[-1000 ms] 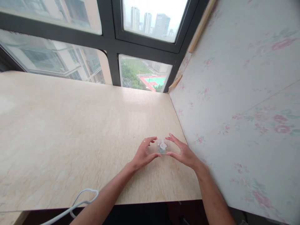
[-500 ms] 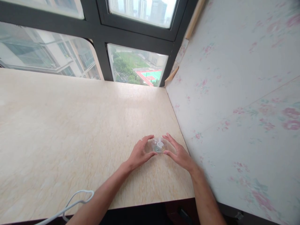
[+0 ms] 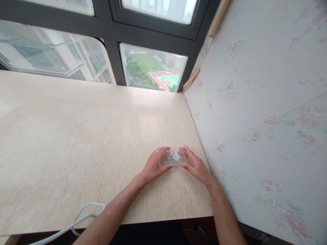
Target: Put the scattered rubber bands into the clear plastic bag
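Observation:
A small clear plastic box sits low over the marbled tabletop, with a white shape on its top and coloured rings or coils showing inside. My left hand grips its left end, thumb at the near edge and fingertips at the far edge. From the other side my right hand holds the right end in the same way, thumb near and fingers far. Whether the box's underside touches the table I cannot tell.
The marbled tabletop runs back to dark-framed windows. A floral-papered wall rises close to my right hand. At the lower left a white cable loops over the table's front edge, beside my left forearm.
The camera view has shifted slightly. The fingers of my right hand have closed in nearer to the box's right end. My left hand keeps its place on the left end.

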A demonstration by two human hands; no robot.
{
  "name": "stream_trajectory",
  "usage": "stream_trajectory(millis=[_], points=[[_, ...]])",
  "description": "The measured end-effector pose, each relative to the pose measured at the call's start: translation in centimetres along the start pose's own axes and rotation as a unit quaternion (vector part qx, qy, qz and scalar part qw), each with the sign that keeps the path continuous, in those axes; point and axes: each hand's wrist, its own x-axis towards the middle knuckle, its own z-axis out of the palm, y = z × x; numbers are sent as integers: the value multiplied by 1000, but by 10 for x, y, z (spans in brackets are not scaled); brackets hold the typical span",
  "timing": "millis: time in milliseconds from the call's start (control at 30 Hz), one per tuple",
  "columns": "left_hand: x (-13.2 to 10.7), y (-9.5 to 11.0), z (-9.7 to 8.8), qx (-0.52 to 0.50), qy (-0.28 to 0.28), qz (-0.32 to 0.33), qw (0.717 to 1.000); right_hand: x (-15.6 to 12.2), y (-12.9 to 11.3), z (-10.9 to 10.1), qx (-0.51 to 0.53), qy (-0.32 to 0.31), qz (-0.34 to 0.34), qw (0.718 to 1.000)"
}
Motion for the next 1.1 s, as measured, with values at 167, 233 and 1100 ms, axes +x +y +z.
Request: stream_trajectory(millis=[167,233,1100], points=[[3,5,-3,-6,-13,-24,1000,3,-11,-2,-40,7,31,999],[4,8,-4,-3,-16,-33,999,6,-19,-3,-53,7,46,998],[4,-1,6,78,9,13,997,-20,-37,47,-327,71,-118,935]])
